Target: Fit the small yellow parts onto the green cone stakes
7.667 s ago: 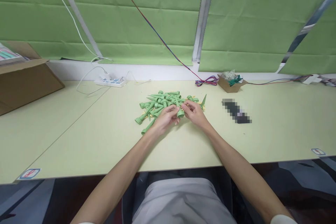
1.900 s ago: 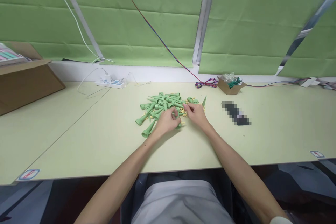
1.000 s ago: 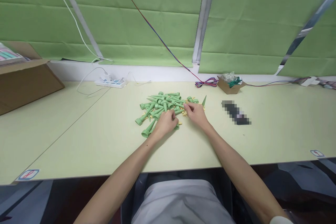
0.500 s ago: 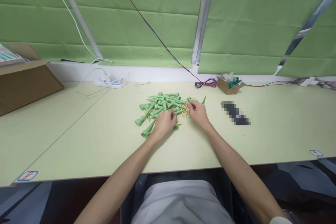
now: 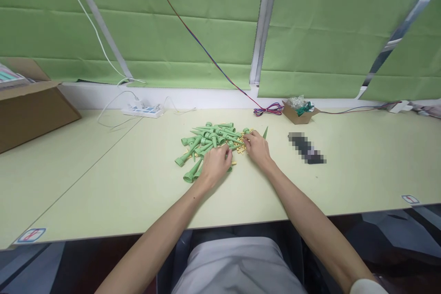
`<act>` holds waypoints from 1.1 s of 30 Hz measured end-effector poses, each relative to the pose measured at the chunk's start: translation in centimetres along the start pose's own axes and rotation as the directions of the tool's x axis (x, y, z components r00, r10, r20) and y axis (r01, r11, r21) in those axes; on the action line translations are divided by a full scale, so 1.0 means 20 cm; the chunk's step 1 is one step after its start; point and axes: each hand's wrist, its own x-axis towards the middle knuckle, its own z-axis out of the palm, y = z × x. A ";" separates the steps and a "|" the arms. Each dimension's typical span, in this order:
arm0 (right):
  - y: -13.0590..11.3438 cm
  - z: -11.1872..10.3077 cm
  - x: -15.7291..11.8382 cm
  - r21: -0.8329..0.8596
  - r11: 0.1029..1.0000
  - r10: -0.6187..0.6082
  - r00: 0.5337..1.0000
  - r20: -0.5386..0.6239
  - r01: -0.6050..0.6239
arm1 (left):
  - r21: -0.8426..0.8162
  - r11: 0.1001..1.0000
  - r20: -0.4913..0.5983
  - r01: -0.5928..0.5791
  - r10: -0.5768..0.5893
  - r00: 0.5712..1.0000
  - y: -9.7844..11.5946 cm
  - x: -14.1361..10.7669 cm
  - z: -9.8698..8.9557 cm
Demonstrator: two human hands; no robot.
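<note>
A heap of green plastic cone-shaped watering spikes (image 5: 214, 140) lies on the table, several with wide threaded collars. My left hand (image 5: 215, 165) is over the near side of the heap, thumb and fingers pinched together; what they hold, if anything, is hidden. At the heap's right side, my right hand (image 5: 257, 150) has its fingers bent and closed over small yellow plastic pieces (image 5: 240, 150). Its fingertips are partly hidden, so I cannot make out what is between them. One pointed green spike (image 5: 265, 132) sticks up just behind the right hand.
Right of my hands lies a dark, pixelated object (image 5: 306, 148). Behind it stands a small cardboard box (image 5: 296, 117) with plastic wrap, beside a coiled red-blue cable (image 5: 268, 109). A white power strip (image 5: 143, 110) and a large cardboard box (image 5: 34, 112) are to the left.
My right fingers have shifted slightly over the yellow pieces, and my left hand stays nearly in place. The whole view has moved a little.
</note>
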 end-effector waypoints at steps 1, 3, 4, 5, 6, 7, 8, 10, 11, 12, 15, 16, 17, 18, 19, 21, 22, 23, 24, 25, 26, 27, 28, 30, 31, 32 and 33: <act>0.00 0.01 0.01 -0.014 1.000 -0.011 1.000 0.011 0.012 | 0.014 1.000 0.002 -0.011 0.011 1.000 0.00 0.00 0.00; 0.01 0.03 0.02 -0.020 0.998 -0.059 0.998 0.031 0.060 | 0.038 0.999 0.015 -0.039 0.039 0.999 0.00 -0.01 0.00; 0.01 0.04 0.03 -0.022 0.996 -0.083 0.996 0.036 0.084 | 0.045 0.998 0.024 -0.054 0.053 0.998 0.00 -0.01 0.00; 0.01 0.05 0.04 -0.025 0.994 -0.105 0.994 0.040 0.106 | 0.049 0.997 0.033 -0.067 0.065 0.997 0.01 -0.01 0.00; 0.01 0.06 0.04 -0.029 0.992 -0.118 0.992 0.041 0.119 | 0.052 0.996 0.038 -0.076 0.074 0.997 0.01 -0.01 0.00; 0.02 0.07 0.05 -0.032 0.992 -0.121 0.992 0.042 0.122 | 0.054 0.995 0.041 -0.081 0.079 0.996 0.01 -0.02 0.00; 0.02 0.08 0.05 -0.032 0.992 -0.121 0.992 0.045 0.123 | 0.057 0.995 0.040 -0.084 0.082 0.996 0.01 -0.02 0.00; 0.03 0.09 0.05 -0.032 0.993 -0.114 0.992 0.048 0.116 | 0.067 0.993 0.036 -0.092 0.090 0.995 0.02 -0.03 0.00; 0.03 0.09 0.06 -0.031 0.993 -0.111 0.993 0.048 0.113 | 0.073 0.992 0.033 -0.099 0.097 0.995 0.02 -0.04 0.00; 0.04 0.09 0.06 -0.031 0.994 -0.107 0.993 0.046 0.108 | 0.076 0.991 0.030 -0.108 0.106 0.994 0.02 -0.05 0.00; 0.04 0.10 0.06 -0.028 0.995 -0.095 0.995 0.032 0.095 | 0.071 0.990 0.006 -0.120 0.120 0.993 0.01 -0.08 0.00; 0.04 0.10 0.06 -0.028 0.995 -0.092 0.995 0.025 0.092 | 0.066 0.991 -0.006 -0.118 0.119 0.993 0.00 -0.10 -0.01; 0.04 0.10 0.06 -0.029 0.995 -0.090 0.996 0.017 0.091 | 0.059 0.992 -0.013 -0.114 0.115 0.993 -0.01 -0.11 -0.01; 0.04 0.10 0.06 -0.030 0.996 -0.089 0.996 0.008 0.089 | 0.054 0.992 -0.018 -0.111 0.112 0.994 -0.01 -0.12 -0.02; 0.03 0.10 0.06 -0.030 0.996 -0.087 0.996 -0.003 0.087 | 0.053 0.992 -0.020 -0.115 0.116 0.993 -0.02 -0.14 -0.03; 0.03 0.10 0.06 -0.027 0.996 -0.085 0.996 -0.031 0.084 | 0.058 0.989 -0.011 -0.135 0.136 0.991 -0.03 -0.14 -0.05; 0.03 0.10 0.06 -0.024 0.996 -0.084 0.995 -0.049 0.082 | 0.063 0.986 -0.004 -0.152 0.152 0.988 -0.03 -0.14 -0.07; 0.03 0.10 0.06 -0.019 0.997 -0.080 0.994 -0.070 0.079 | 0.067 0.984 0.007 -0.166 0.166 0.986 -0.03 -0.13 -0.08; 0.03 0.10 0.06 -0.013 0.997 -0.074 0.993 -0.097 0.073 | 0.067 0.980 0.023 -0.188 0.187 0.982 -0.03 -0.10 -0.10; 0.03 0.10 0.06 -0.007 0.998 -0.066 0.990 -0.125 0.066 | 0.068 0.976 0.028 -0.207 0.206 0.978 -0.02 -0.08 -0.11; 0.03 0.10 0.05 -0.001 0.998 -0.059 0.987 -0.152 0.059 | 0.073 0.971 0.026 -0.229 0.227 0.973 -0.01 -0.04 -0.13; 0.03 0.09 0.05 0.004 0.999 -0.052 0.983 -0.178 0.054 | 0.076 0.965 0.028 -0.251 0.249 0.968 0.00 0.00 -0.14; 0.02 0.09 0.05 0.007 0.999 -0.049 0.979 -0.199 0.051 | 0.077 0.961 0.020 -0.264 0.264 0.964 0.01 0.04 -0.15; 0.00 0.08 0.04 0.013 0.998 -0.052 0.971 -0.233 0.057 | 0.078 0.955 -0.003 -0.286 0.287 0.958 0.02 0.12 -0.16; -0.01 0.08 0.03 0.016 0.998 -0.057 0.967 -0.247 0.063 | 0.080 0.949 -0.004 -0.304 0.305 0.952 0.02 0.15 -0.16; -0.01 0.08 0.03 0.023 0.997 -0.063 0.964 -0.260 0.071 | 0.093 0.944 -0.003 -0.317 0.319 0.948 0.01 0.18 -0.16; -0.02 0.08 0.03 0.033 0.996 -0.068 0.959 -0.274 0.080 | 0.115 0.937 -0.001 -0.331 0.334 0.943 0.00 0.19 -0.15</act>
